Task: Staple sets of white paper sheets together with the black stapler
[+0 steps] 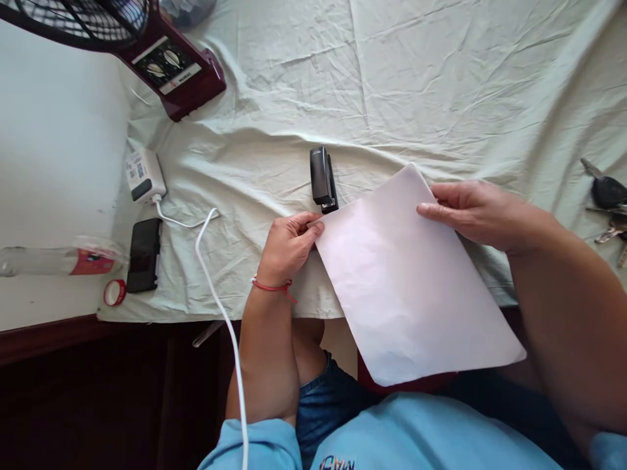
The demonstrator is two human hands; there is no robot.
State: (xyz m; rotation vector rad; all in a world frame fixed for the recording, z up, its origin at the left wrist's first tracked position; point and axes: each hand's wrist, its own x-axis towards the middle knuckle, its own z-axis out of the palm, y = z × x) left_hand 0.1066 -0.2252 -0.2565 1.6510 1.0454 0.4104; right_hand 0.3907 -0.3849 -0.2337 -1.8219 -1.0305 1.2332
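A white sheet of paper (411, 281), perhaps more than one layer, is held tilted over the table's front edge, its lower part above my lap. My left hand (289, 245) pinches its upper left corner between thumb and fingers. On the upper right side, my right hand (473, 212) grips the paper with the thumb on top and the fingers behind. Just beyond the left corner stands a black stapler (322, 177) on the cloth, its near end close to the paper's edge. Neither hand holds the stapler.
A dark red fan (196, 81) stands at the back left. Nearer are a white plugged-in box (145, 175), a black phone (144, 254), a red tape roll (114, 292) and a plastic bottle (59, 261). A white cable (215, 294) crosses my left side. Keys (610, 196) lie far right.
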